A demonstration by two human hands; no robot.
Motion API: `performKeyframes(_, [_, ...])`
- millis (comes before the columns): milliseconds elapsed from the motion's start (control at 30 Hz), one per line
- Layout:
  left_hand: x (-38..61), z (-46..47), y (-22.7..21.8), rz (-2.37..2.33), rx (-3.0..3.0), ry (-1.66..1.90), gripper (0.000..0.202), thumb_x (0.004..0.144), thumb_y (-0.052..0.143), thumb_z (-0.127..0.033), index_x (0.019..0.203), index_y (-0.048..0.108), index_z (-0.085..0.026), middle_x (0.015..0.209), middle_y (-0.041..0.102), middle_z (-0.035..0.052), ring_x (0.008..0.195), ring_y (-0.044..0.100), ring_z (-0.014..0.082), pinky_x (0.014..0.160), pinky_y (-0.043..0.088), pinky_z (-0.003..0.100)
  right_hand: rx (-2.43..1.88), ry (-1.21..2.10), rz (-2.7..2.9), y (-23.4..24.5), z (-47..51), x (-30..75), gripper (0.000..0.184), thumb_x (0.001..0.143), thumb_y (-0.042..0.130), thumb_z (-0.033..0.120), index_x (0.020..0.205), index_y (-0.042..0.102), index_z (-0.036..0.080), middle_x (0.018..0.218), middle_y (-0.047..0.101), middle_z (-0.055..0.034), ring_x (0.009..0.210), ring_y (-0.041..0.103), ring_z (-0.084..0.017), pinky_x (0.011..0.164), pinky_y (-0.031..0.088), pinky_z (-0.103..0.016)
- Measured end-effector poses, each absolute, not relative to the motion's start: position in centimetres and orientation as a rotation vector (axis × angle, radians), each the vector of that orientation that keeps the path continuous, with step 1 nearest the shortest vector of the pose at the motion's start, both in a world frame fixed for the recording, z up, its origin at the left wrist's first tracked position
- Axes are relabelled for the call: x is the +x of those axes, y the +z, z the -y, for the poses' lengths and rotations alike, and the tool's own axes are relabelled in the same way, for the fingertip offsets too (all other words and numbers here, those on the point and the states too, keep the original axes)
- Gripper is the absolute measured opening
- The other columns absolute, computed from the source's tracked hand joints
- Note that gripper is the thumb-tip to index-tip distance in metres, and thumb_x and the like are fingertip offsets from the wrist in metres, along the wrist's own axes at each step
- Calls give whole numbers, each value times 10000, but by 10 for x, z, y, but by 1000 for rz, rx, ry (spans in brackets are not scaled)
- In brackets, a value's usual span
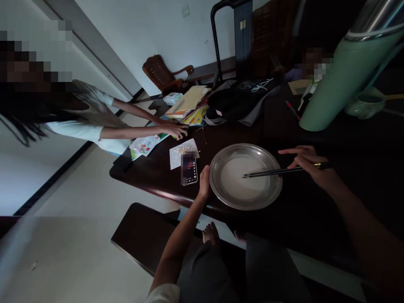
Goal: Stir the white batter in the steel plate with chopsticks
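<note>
A round metal basin (217, 194) with a whitish mixture (235, 179) in it is on the dark table in front of me. My left hand (205, 183) grips the basin's left rim, its fingers mostly hidden by the wall. In my right hand (311, 164) is a pair of dark chopsticks (277, 171), held nearly level with the tips reaching into the whitish mixture. The index finger of that hand points outward, and the others close around the chopsticks. Left of the basin lies a smartphone (190, 170) with its screen lit, partly on a white paper with cotton swabs (184, 149).
Another person's hands (175, 129) rest at the table's far left, by papers (145, 145) and a book stack (189, 103). A black bag (232, 103) lies behind the basin. A tall green bottle (334, 88) and a cup (368, 103) stand right. A bench (142, 235) is below.
</note>
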State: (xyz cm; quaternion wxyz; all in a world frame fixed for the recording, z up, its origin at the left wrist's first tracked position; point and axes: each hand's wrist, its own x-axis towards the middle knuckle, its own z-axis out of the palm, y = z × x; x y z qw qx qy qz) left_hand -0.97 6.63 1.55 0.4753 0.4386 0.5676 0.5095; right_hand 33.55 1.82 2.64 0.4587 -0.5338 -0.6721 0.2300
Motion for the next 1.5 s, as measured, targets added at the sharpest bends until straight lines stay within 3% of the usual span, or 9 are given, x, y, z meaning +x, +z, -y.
performKeyframes(200, [-8,-66,15,-1391,1038,1249,617,793,729,-741,608,446,-225,646,397,-33,655,361,134,627,409,284,-1316,565,1772,25,-19,333,394,966,541,591,806,807,349,1216,808,-14,1201,616,-332,1108,454,-634])
performKeyframes(367, [-7,-64,18,-1390,1016,1259,546,841,752,-624,595,486,-217,650,437,-23,671,384,144,651,412,281,-1315,597,1635,25,-16,336,494,1015,473,563,656,734,345,1237,804,6,1263,576,-352,1134,441,-633])
performKeyframes(567, [-6,-65,18,-1406,959,1283,484,879,756,-507,583,502,-221,647,453,-19,672,403,158,668,411,292,-1306,580,1742,24,-17,331,356,968,560,563,804,806,366,1235,802,12,1220,600,-338,1137,428,-652])
performKeyframes(733, [-7,-64,16,-1383,965,1264,487,875,749,-540,600,513,-214,654,470,-19,667,410,148,668,424,278,-1321,589,1644,25,-17,338,478,1014,478,542,661,741,357,1222,805,11,1259,571,-353,1138,440,-636])
performKeyframes(900, [-8,-65,15,-1375,964,1253,521,846,766,-599,608,507,-214,643,456,-25,645,391,140,639,420,273,-1305,627,1770,24,-18,328,353,947,586,589,811,814,356,1221,808,0,1205,594,-345,1111,453,-669])
performKeyframes(1100, [-6,-64,20,-1370,947,1250,516,884,756,-529,582,483,-211,635,436,-28,642,386,137,649,422,273,-1341,607,1631,27,-17,335,526,1002,467,624,638,741,361,1222,807,10,1264,565,-373,1137,435,-679])
performKeyframes(1300, [-4,-65,19,-1365,912,1279,503,846,790,-549,586,520,-213,645,462,-17,644,388,142,628,409,278,-1334,587,1732,22,-19,329,371,953,565,624,816,809,380,1211,809,24,1188,598,-340,1106,457,-665])
performKeyframes(1500, [-4,-64,22,-1366,942,1267,555,824,792,-594,562,482,-216,629,426,-26,643,365,140,613,393,278,-1319,604,1636,28,-17,335,524,1005,466,608,634,741,360,1215,810,6,1249,575,-359,1126,448,-642])
